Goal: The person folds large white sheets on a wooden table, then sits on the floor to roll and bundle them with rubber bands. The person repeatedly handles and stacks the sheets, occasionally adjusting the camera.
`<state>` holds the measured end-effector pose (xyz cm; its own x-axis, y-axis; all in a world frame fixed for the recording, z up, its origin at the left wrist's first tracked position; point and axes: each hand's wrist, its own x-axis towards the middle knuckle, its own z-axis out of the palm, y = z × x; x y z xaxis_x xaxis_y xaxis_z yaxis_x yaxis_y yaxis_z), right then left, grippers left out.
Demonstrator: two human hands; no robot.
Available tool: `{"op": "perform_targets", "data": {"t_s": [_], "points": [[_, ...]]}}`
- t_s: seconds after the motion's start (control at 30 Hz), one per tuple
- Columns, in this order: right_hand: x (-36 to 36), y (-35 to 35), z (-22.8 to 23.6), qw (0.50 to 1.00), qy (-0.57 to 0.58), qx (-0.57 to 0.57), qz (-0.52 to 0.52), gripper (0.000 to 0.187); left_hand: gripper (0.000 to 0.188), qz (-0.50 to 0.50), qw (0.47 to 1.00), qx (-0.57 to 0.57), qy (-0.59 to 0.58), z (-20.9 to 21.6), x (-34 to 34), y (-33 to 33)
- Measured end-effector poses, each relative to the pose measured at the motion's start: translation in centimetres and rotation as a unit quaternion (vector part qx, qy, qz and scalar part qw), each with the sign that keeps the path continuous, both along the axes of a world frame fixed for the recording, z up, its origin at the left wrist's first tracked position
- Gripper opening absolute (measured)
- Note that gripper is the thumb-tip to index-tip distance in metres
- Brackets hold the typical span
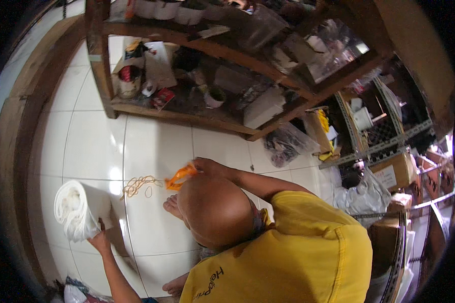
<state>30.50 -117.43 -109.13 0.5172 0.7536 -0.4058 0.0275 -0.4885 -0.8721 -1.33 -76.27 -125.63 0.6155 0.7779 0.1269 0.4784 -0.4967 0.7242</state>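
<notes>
White roll (101,204): left hand (101,239) grasps its near edge, forearm reaching forward
Orange packet (183,173): right hand (204,165) clutches it beyond the knee (215,212)

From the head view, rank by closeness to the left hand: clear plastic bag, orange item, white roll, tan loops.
1. White roll: held in the left hand.
2. Tan loops: forward, to its right.
3. Orange item: in the right hand.
4. Clear plastic bag: farther off, right side.

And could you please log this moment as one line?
left hand: touching thick white cylindrical roll | right hand: holding orange plastic-looking strip | white tiled floor: loose tan looped bands near strip
</notes>
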Motion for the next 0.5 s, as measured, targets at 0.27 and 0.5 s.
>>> {"op": "perform_targets", "data": {"t_s": [0.27, 0.5], "points": [[-4.2, -19.3, 6.9, 0.951, -0.050, -0.153, -0.263, 0.037, 0.059, 0.020, 0.988, -0.121, -0.092, -0.3, 1.1, 0.0], [6.2, -46.8, 23.9, 0.488, -0.526, -0.503, -0.482, 0.020, 0.058, 0.018, 0.994, -0.105, -0.034, 0.8, 0.2, -0.1]]}}
